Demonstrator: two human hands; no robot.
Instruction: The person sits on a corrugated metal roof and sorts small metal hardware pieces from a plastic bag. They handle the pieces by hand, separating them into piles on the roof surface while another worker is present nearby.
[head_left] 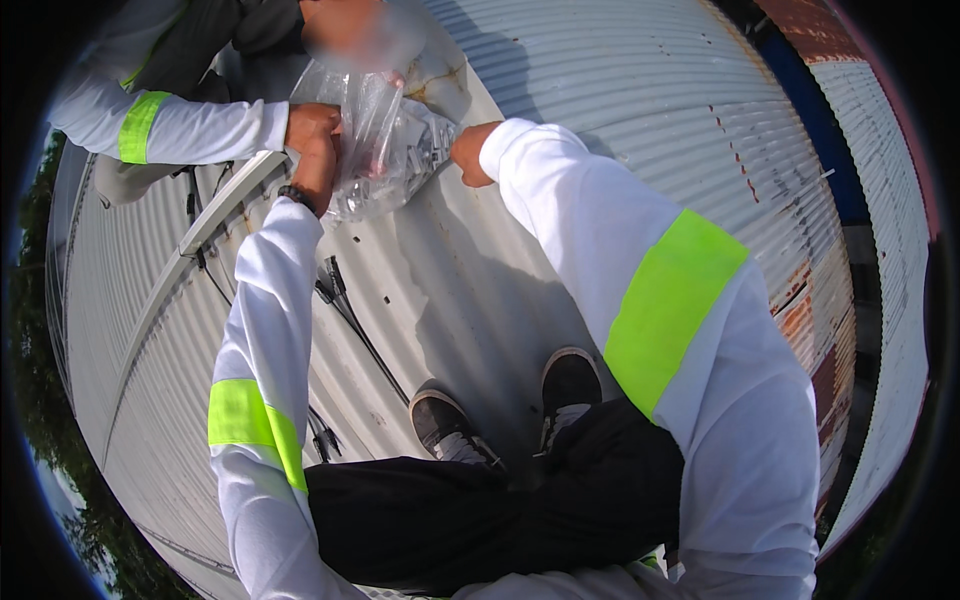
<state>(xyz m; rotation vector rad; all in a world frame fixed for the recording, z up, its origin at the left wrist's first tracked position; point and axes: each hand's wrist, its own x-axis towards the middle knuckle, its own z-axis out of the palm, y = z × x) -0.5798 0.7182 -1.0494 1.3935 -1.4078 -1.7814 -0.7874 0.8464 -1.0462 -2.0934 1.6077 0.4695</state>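
Observation:
A clear plastic bag (372,150) filled with small silvery metal parts (428,140) rests on the corrugated metal roof, ahead of my feet. My left hand (316,172), with a dark band at its wrist, is closed at the bag's left side; the fingertips are partly hidden by the plastic. At the bag's right edge my right hand (473,156) is curled shut, seemingly gripping the plastic there. Another person's hand (312,124) reaches in from the left, just beyond my left hand, and touches the same bag.
A co-worker in a white sleeve (200,130) crouches at the far left. A metal rail (215,212) runs along the roof on the left. Black cables with connectors (345,300) lie near my shoes (440,420). Rusty roof sheets (800,310) and a dark gap (862,290) are to the right.

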